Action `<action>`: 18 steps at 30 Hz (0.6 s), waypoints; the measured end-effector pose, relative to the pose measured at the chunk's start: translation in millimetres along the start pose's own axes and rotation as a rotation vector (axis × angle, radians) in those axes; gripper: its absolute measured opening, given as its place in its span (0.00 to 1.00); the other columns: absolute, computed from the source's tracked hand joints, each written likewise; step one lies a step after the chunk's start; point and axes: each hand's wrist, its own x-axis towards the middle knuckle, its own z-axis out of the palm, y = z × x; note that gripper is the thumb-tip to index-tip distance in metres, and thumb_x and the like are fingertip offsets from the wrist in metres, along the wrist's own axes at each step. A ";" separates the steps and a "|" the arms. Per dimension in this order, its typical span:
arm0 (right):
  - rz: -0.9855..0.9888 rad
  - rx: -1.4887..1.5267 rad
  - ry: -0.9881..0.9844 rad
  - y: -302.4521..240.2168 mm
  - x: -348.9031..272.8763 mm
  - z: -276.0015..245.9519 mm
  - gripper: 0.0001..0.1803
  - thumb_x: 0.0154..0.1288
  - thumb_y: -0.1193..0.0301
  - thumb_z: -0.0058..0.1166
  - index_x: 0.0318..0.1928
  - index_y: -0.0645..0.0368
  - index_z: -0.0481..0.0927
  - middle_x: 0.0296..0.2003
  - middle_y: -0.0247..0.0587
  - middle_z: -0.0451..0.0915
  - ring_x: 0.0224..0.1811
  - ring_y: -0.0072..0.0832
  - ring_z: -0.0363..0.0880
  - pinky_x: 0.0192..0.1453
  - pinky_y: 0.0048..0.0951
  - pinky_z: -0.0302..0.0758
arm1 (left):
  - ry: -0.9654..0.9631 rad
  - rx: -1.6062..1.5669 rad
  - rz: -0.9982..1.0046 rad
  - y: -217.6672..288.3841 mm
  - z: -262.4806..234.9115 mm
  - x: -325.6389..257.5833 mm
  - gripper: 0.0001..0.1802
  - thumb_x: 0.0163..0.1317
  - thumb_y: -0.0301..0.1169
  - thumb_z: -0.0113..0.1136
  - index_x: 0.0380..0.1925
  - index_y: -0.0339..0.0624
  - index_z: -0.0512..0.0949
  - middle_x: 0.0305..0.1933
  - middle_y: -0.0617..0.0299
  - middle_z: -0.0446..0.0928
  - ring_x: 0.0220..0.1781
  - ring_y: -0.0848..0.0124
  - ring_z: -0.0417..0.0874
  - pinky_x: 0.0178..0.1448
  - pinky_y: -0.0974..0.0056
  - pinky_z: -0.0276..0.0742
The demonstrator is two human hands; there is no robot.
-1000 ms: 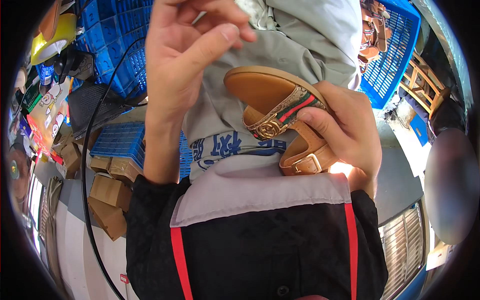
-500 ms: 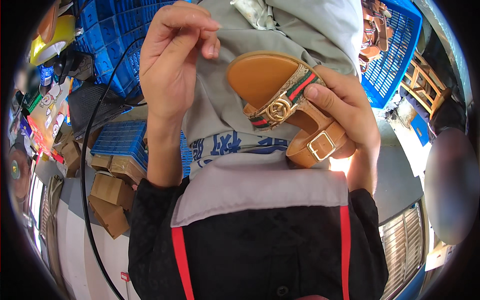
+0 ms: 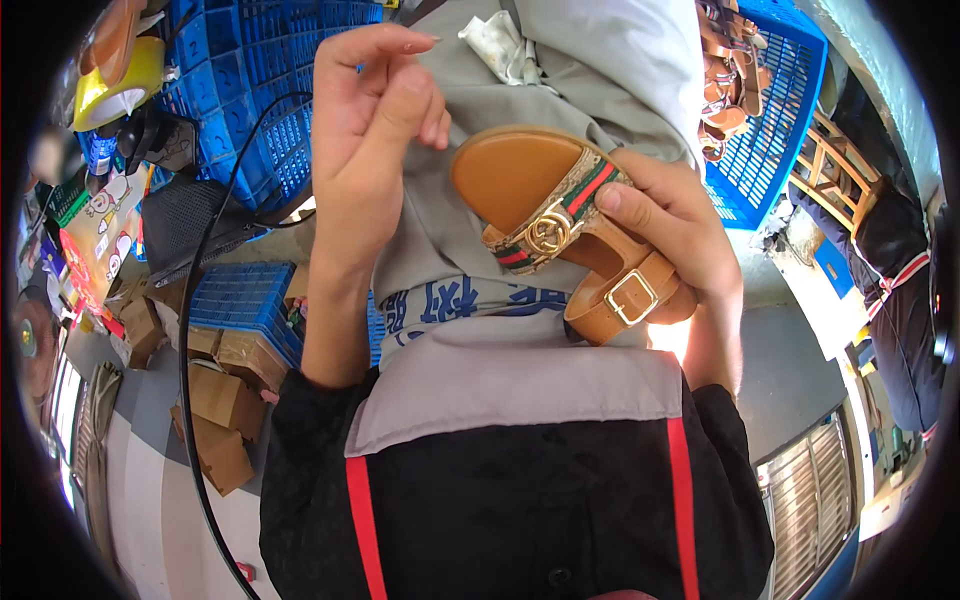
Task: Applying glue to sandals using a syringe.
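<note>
Since half a second ago, the left hand [image 3: 365, 120] has been lifted slightly and opened out from its earlier pinch, and the tan sandal [image 3: 565, 235] has been turned a little so that more of its smooth insole is shown.

The sandal is held up in front of the chest by the right hand [image 3: 670, 235]. The fingers are wrapped around the heel end and the ankle strap, and the thumb is pressed on the striped band across the front, so the grip is closed firmly on the shoe. A gold metal ornament [image 3: 546, 233] is seen on the striped band, and a gold buckle [image 3: 630, 296] is seen on the tan ankle strap below it. The toe end is pointed up and to the left, close to the left hand but not touching it.

The left hand is raised beside the sandal with nothing in it. Its fingers are loosely curled and spread, and the thumb is kept apart from the fingertips.

Behind the sandal, a grey apron [image 3: 470, 260] with blue print is worn over a black garment with red stripes [image 3: 520, 500]. A blue plastic crate [image 3: 775, 120] with more tan sandals inside is seen at the upper right. Stacked blue crates [image 3: 240, 60] are seen at the upper left, a roll of yellow tape [image 3: 115, 75] lies near them, and cardboard boxes [image 3: 225, 400] are seen on the floor at the lower left. A black cable [image 3: 190, 330] is draped down the left side.
</note>
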 end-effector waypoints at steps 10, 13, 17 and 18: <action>-0.379 0.202 0.116 -32.7 -9.8 5.5 0.15 0.76 0.65 0.52 0.47 0.67 0.80 0.31 0.28 0.77 0.32 0.14 0.69 0.34 0.21 0.65 | 0.189 -0.043 0.016 26.8 18.8 13.7 0.10 0.74 0.26 0.49 0.52 0.37 0.72 0.25 0.65 0.69 0.25 0.77 0.70 0.31 0.72 0.68; -0.536 0.310 0.171 -45.0 -2.9 12.3 0.16 0.77 0.64 0.50 0.50 0.66 0.79 0.36 0.32 0.79 0.38 0.15 0.71 0.43 0.21 0.68 | 0.302 -0.140 0.047 21.3 18.1 18.6 0.08 0.76 0.28 0.48 0.49 0.38 0.73 0.15 0.71 0.61 0.12 0.82 0.56 0.17 0.73 0.49; -0.613 0.458 0.299 -51.0 7.1 30.1 0.15 0.78 0.64 0.48 0.51 0.63 0.78 0.38 0.30 0.79 0.38 0.13 0.70 0.44 0.18 0.67 | 0.214 -0.019 -0.037 35.9 22.5 19.7 0.11 0.78 0.33 0.46 0.46 0.37 0.72 0.15 0.69 0.62 0.14 0.80 0.60 0.19 0.72 0.53; -0.590 0.475 0.241 -46.4 5.8 28.1 0.15 0.79 0.64 0.48 0.51 0.63 0.77 0.37 0.28 0.78 0.36 0.11 0.68 0.42 0.17 0.65 | 0.206 -0.013 -0.027 36.1 22.8 22.7 0.11 0.78 0.33 0.46 0.46 0.37 0.72 0.15 0.69 0.62 0.14 0.80 0.60 0.19 0.72 0.53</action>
